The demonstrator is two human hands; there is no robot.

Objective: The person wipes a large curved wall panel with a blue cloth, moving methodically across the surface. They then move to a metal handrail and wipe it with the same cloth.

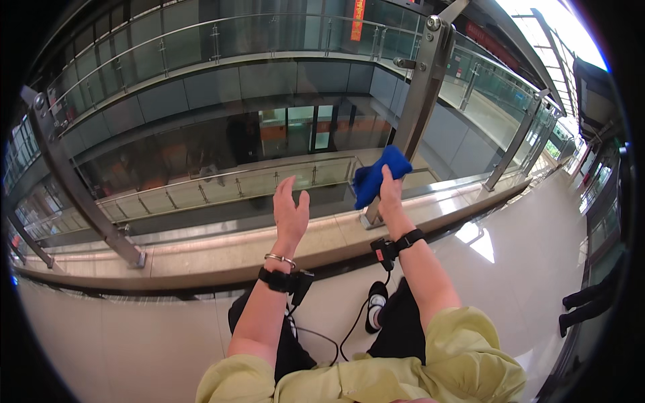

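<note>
My right hand [391, 191] grips a folded blue cloth [379, 176], thumb on top, in front of a steel railing post [421, 101]. Whether the cloth touches the post or the glass cannot be told. My left hand [291, 211] is raised with fingers up and the thumb apart, holding nothing. Behind it a clear glass balustrade panel [242, 186] spans between two steel posts; a lower floor shows through it. Below the glass runs a pale stone ledge [201, 257].
Each wrist wears a strapped device, the left one [287, 282] and the right one [390, 249], with black cables [347, 337] hanging between my legs. A second steel post [75, 176] leans at left. Another person's dark-clad legs [589, 302] are at far right on the glossy tiled floor [529, 252].
</note>
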